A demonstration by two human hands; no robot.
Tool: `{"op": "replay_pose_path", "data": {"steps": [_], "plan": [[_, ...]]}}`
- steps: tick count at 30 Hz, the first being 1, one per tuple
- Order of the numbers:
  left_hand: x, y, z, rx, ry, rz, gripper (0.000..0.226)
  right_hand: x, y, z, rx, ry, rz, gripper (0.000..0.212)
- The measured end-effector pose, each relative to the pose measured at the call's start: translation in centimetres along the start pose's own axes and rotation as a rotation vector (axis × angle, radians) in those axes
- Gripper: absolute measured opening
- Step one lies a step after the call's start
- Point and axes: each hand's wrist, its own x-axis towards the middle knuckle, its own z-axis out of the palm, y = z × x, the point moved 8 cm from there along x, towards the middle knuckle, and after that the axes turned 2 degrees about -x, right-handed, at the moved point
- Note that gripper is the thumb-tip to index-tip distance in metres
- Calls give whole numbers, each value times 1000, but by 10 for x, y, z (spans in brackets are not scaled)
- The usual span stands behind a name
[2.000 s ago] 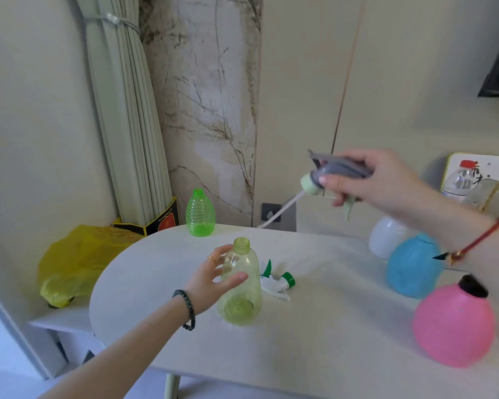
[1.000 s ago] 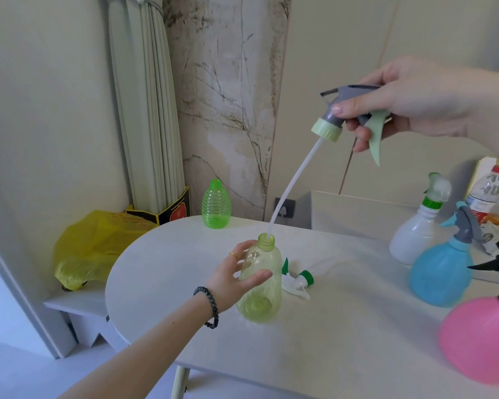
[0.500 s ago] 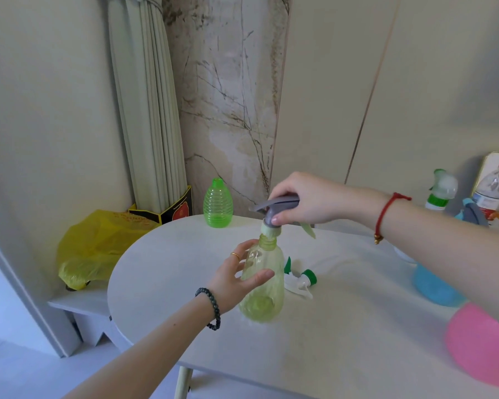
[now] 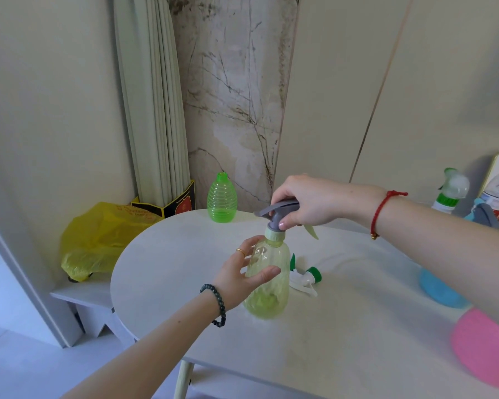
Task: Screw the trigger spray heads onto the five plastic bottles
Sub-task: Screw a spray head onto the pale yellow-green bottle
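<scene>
A home, by the look of it, pale pleated curtain (image 4: 153, 110) gathered in the corner, marble-patterned wall panel (image 4: 231, 96), yellow plastic bag (image 4: 98, 240) on a low white step (beside a small rounded counter (image 4: 167, 254)), plain cream walls

- A pale, round-ended table (image 4: 185, 254) is seen on a light leg.
- A yellow-green bottle (image 4: 268, 283) stands upright near the middle.
- A loose white and green spray head (image 4: 304, 280) lies just beside it.
- A bright green ribbed bottle (image 4: 221, 198), uncapped, stands at the far edge.
- A blue bottle (image 4: 438, 292) and a pink bottle (image 4: 484, 349) are partly seen at the right.
</scene>
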Motion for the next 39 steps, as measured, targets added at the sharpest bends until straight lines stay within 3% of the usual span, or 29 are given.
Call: {"op": "replay_pose_path", "data": {"steps": [3,9,19,31,39], "plan": [[0,0,0,-4,5,1,51,2,1,1,6,-16,31,5],[0,1,0,-8,9,7,52,6,2,8,37,-26,134,13],[1,-1,0,-15,10,1,48,-9,5,11,111,33,34,18],[0,3,-1,14,27,17,50,8,-7,12,108,-127,199,15],[0,4,1,35,15,21,49,-5,4,13,196,-30,262,18]]}}
